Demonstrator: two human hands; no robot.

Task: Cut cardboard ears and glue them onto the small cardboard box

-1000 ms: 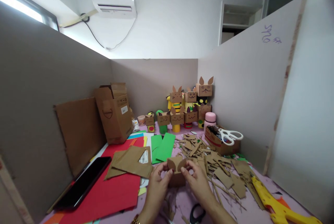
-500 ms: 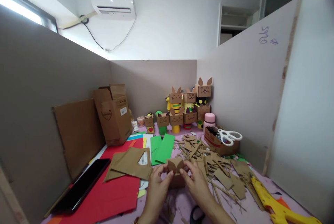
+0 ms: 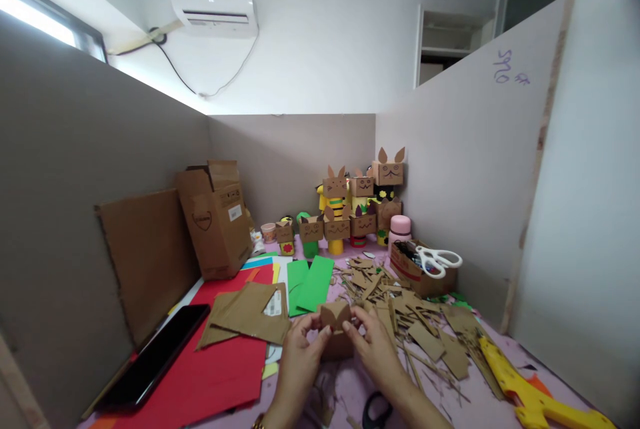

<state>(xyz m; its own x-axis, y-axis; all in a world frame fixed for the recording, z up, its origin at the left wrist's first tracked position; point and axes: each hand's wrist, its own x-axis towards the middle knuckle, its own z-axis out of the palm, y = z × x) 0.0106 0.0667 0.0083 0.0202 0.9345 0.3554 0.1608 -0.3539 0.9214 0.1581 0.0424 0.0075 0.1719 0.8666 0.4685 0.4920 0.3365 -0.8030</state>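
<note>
A small brown cardboard box [image 3: 337,348] sits low in the middle of the view, between my two hands. Leaf-shaped cardboard ears stand up at its upper side. My left hand [image 3: 306,344] pinches the left cardboard ear [image 3: 328,317] between thumb and fingers. The right cardboard ear [image 3: 345,315] is pinched by my right hand [image 3: 369,339]. Both ears touch or nearly touch the box; their lower edges are partly behind my thumbs. Black-handled scissors [image 3: 376,410] lie just below my right hand, their blades hard to see.
Cardboard scraps [image 3: 370,282] spread to the right, near a yellow glue gun [image 3: 530,382]. White scissors [image 3: 439,260] rest on a box of tools [image 3: 407,266]. Left are a phone [image 3: 155,356], red paper [image 3: 220,376], brown envelopes [image 3: 250,316] and green sheets [image 3: 315,286]. Cardboard animal figures [image 3: 337,227] stand behind.
The whole view has shifted very slightly. My hands keep the same pinch on the two ears at the box, with no clear movement.
</note>
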